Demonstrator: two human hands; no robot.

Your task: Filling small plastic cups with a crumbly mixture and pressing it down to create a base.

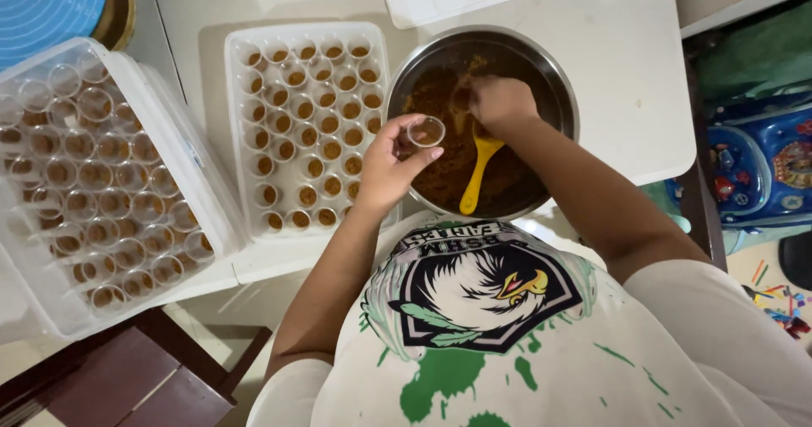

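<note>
Left hand (385, 169), fingers pinching a small clear cup (426, 131) over the steel bowl (558, 80) at the white surface's (626, 63) near edge; right hand (501, 101) closed around a yellow spoon (479, 173) in brown mix; filled white tray (245, 216) alongside.

A white short-sleeved shirt (524, 342) bears green splashes and an eagle emblem (482, 287).
</note>
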